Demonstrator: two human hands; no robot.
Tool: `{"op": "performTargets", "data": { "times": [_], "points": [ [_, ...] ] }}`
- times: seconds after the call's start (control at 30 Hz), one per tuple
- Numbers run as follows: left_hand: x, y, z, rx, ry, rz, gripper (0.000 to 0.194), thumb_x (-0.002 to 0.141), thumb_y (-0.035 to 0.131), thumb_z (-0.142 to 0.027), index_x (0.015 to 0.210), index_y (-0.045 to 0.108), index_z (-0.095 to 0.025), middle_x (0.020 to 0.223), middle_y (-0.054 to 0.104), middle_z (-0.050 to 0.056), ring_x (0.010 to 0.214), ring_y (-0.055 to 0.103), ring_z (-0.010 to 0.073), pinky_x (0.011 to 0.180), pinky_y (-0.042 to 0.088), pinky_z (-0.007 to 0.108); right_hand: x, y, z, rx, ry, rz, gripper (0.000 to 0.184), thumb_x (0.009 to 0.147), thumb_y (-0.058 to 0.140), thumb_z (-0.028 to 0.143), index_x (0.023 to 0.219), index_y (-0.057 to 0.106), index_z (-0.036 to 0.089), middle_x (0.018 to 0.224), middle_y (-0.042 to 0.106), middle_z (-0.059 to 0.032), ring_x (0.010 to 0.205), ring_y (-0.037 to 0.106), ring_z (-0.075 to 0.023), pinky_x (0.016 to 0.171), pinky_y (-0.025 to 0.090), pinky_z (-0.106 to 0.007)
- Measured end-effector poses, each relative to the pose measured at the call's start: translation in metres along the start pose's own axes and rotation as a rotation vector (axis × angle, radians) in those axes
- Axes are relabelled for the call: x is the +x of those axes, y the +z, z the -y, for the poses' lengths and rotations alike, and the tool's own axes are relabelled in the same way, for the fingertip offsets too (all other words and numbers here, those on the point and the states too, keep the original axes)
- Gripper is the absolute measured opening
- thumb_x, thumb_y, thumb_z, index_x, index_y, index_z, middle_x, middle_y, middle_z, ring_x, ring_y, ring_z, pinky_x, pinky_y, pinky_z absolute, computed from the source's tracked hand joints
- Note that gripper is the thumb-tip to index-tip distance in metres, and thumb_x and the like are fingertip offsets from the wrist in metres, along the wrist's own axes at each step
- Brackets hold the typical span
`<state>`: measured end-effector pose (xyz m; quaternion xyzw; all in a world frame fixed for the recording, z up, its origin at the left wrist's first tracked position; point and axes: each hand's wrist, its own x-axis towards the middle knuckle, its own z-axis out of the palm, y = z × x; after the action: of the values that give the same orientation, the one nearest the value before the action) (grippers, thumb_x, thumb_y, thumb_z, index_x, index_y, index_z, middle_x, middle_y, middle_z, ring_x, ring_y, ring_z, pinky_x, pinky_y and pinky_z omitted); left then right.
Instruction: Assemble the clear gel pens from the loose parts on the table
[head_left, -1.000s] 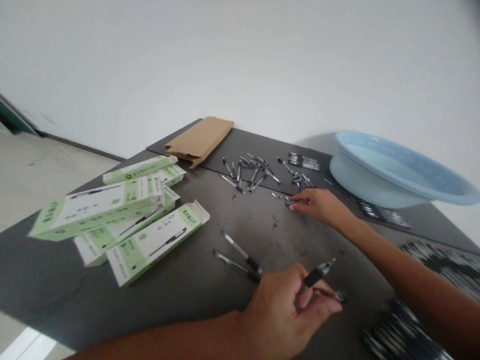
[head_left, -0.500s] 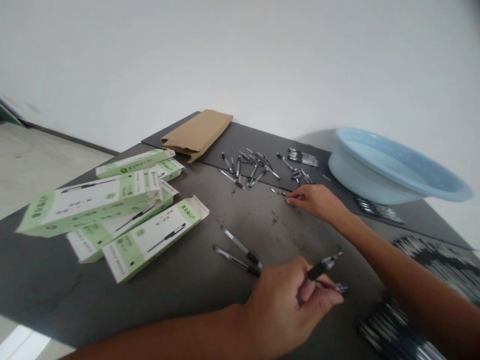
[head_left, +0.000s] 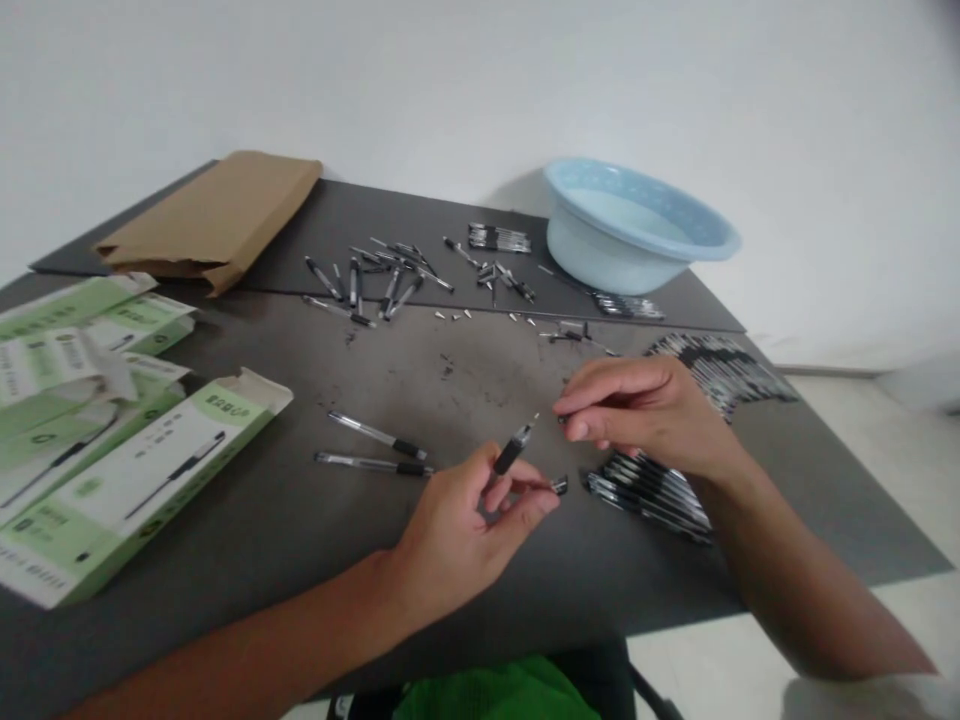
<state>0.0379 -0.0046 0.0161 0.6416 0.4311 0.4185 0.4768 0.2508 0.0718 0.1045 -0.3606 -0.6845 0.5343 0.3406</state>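
My left hand is closed around an uncapped pen, its black grip and thin point sticking up to the right. Between that hand's thumb and fingertip sits a small dark pen cap. Just right of the pen's point, my right hand is pinched closed. A tiny dark piece shows at its fingertips, too small to name. Two pens, an upper pen and a lower pen, lie on the dark table left of my left hand. Under my right hand lies a row of pens.
Green-and-white pen boxes pile up at left, before a brown paper bag. Loose pens and pen parts and small metal tips lie mid-table. A blue basin stands at back right, near more pens.
My right hand has come back from the small parts at mid-table to beside the pen's point. The left hand still holds the pen and cap. The view has shifted right and down.
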Motion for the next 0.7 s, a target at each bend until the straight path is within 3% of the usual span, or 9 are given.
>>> {"op": "performTargets", "data": {
  "times": [0.1,0.23,0.4,0.53,0.7],
  "points": [
    [-0.002,0.0,-0.002,0.013,-0.036,0.09,0.014,0.094,0.075,-0.032,0.1,0.077,-0.019,0.068,0.052,-0.006,0.063,0.059,0.013,0.066,0.05,0.027,-0.005,0.003,-0.002,0.043,-0.085,0.071,0.027,0.087,0.087,0.017,0.108,0.087,0.034,0.092,0.079,-0.0016,0.055,0.06,-0.0057,0.037,0.043,-0.013],
    [-0.003,0.001,-0.003,0.047,-0.05,0.149,0.01,0.093,0.077,-0.03,0.097,0.079,-0.02,0.063,0.038,-0.009,0.056,0.052,0.0102,0.062,0.049,0.024,-0.012,0.0,-0.002,-0.075,-0.136,0.066,0.029,0.093,0.081,0.018,0.116,0.085,0.035,0.1,0.081,-0.0022,0.067,0.068,-0.0085,0.047,0.05,-0.016],
    [-0.001,0.003,-0.006,0.06,-0.086,0.219,0.009,0.093,0.075,-0.028,0.091,0.079,-0.02,0.066,0.061,-0.005,0.057,0.057,0.0103,0.059,0.048,0.022,-0.02,-0.007,-0.002,-0.156,-0.201,-0.012,0.026,0.089,0.085,0.017,0.11,0.087,0.033,0.097,0.082,-0.0007,0.086,0.075,-0.0133,0.073,0.061,-0.024],
    [0.0,0.004,-0.008,0.017,-0.112,0.277,0.008,0.094,0.072,-0.022,0.087,0.075,-0.019,0.071,0.073,-0.002,0.063,0.066,0.0118,0.062,0.052,0.023,-0.025,-0.007,-0.001,-0.164,-0.161,-0.049,0.023,0.087,0.087,0.021,0.108,0.087,0.031,0.095,0.082,-0.0006,0.079,0.073,-0.0136,0.062,0.057,-0.025],
    [-0.002,0.005,-0.007,-0.02,-0.159,0.316,0.008,0.096,0.072,-0.024,0.089,0.073,-0.019,0.073,0.077,-0.002,0.065,0.072,0.0136,0.061,0.055,0.024,-0.028,-0.007,-0.003,-0.231,-0.124,-0.081,0.026,0.085,0.088,0.028,0.11,0.085,0.031,0.09,0.08,0.0013,0.056,0.056,-0.0085,0.045,0.044,-0.022]
  ]
}}
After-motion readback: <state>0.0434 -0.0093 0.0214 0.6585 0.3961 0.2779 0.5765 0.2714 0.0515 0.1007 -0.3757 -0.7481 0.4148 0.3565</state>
